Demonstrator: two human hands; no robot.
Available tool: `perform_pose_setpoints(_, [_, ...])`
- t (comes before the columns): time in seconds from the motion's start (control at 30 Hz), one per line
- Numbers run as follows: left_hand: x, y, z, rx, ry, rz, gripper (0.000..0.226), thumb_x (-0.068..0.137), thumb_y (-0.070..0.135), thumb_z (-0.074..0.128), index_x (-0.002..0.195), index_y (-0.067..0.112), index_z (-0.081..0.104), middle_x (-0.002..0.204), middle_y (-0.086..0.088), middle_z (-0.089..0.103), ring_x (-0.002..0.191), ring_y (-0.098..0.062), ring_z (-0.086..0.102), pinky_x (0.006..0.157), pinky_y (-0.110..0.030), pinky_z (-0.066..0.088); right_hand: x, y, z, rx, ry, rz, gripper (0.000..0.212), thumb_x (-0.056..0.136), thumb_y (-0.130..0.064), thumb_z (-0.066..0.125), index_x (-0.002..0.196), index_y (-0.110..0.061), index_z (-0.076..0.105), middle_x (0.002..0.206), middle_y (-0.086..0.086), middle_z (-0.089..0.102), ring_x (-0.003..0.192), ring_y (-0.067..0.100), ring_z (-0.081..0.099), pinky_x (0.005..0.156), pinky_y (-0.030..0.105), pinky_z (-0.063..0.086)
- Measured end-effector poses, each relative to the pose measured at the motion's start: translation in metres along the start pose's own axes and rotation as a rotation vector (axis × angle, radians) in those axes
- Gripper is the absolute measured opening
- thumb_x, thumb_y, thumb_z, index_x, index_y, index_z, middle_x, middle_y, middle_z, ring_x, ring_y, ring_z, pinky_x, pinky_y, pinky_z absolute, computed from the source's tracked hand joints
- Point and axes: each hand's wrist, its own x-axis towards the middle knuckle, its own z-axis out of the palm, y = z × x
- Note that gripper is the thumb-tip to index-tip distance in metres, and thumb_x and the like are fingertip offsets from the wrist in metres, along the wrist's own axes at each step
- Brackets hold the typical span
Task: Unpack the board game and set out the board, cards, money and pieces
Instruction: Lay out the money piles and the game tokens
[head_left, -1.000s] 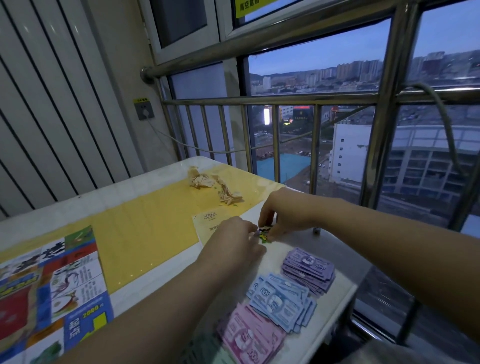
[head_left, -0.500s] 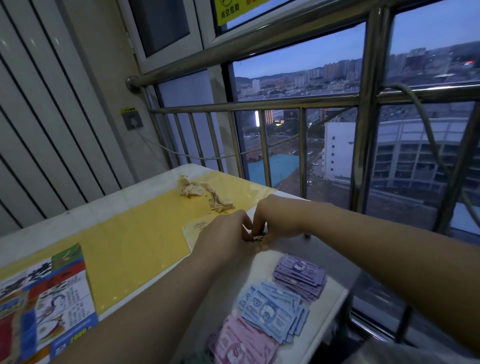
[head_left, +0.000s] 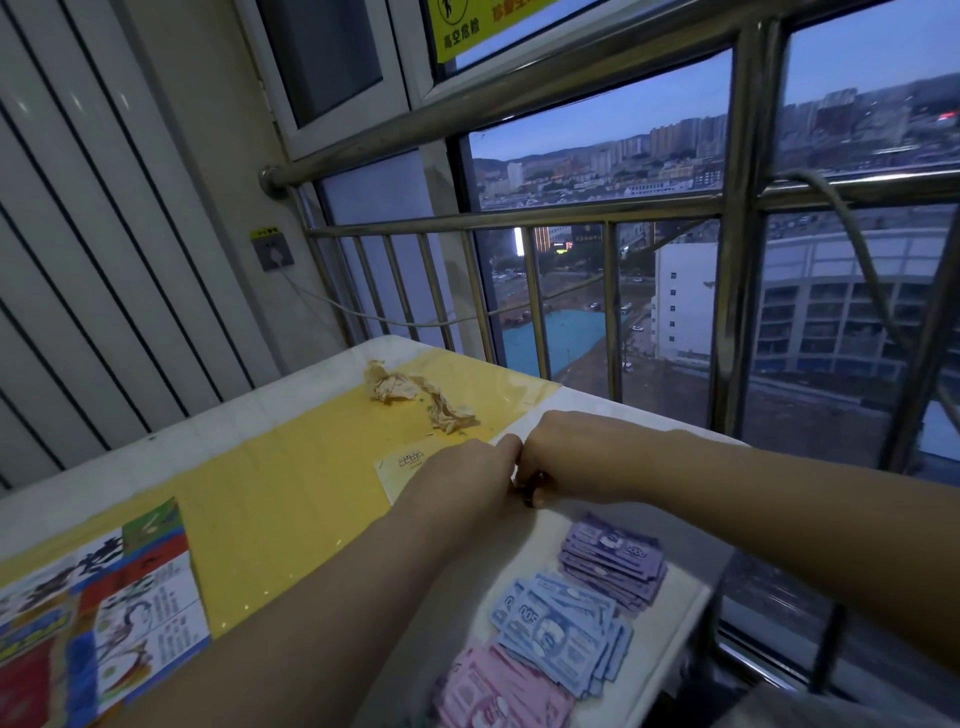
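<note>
My left hand and my right hand meet knuckle to knuckle over the table's far right part, fingers curled down around a small dark item that is almost wholly hidden between them. Beneath my left hand lies a pale yellow card with printed text. Near the right edge lie three fanned stacks of play money: purple, blue and pink. The colourful game board lies at the lower left.
The table has a yellow top with a white border. Crumpled beige paper lies at its far side. A steel railing and window stand right behind the table; a ribbed wall with a socket is on the left.
Both hands have drawn closer together and now press against each other around the small item. The view has tilted up and left; the money and board stay put.
</note>
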Motion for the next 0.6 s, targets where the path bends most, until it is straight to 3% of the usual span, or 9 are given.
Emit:
perform_pose_setpoints(0.17, [-0.004,0.001,0.000,0.052,0.010,0.042,0.020,0.096,0.017,0.043,0.115,0.013,0.041,0.107,-0.009,0.064,0.088,-0.032,0.059,0.070,-0.044,0.049,-0.005,0.000,0.003,-0.029,0.000,-0.019,0.023,0.095,-0.025,0.049,0.107,-0.017,0.067,0.097,0.007,0.064,0.085,0.024,0.060,0.078,0.035,0.049])
perform_pose_setpoints(0.33, [-0.006,0.003,0.000,-0.002,0.015,0.051,0.028,0.093,0.018,0.048,0.120,0.013,0.041,0.106,-0.009,0.064,0.090,-0.030,0.061,0.074,-0.044,0.050,-0.008,0.000,0.009,-0.068,0.031,-0.047,0.024,0.097,-0.023,0.045,0.107,-0.018,0.065,0.098,0.007,0.064,0.087,0.025,0.061,0.079,0.038,0.050])
perform_pose_setpoints(0.47, [-0.005,-0.002,0.000,-0.237,0.056,-0.003,0.039,0.092,0.021,0.056,0.128,0.019,0.042,0.104,-0.004,0.066,0.094,-0.023,0.061,0.079,-0.041,0.049,-0.006,-0.001,0.010,0.009,0.049,-0.017,0.026,0.097,-0.025,0.047,0.114,-0.017,0.065,0.103,0.006,0.066,0.092,0.023,0.059,0.079,0.033,0.047])
perform_pose_setpoints(0.6, [-0.006,-0.007,0.003,-0.458,0.112,-0.092,0.047,0.085,0.023,0.067,0.129,0.021,0.050,0.098,0.006,0.071,0.090,-0.007,0.062,0.079,-0.026,0.050,-0.003,-0.003,0.006,0.082,0.042,0.017,0.028,0.096,-0.027,0.051,0.116,-0.014,0.065,0.106,0.006,0.067,0.096,0.021,0.059,0.080,0.029,0.042])
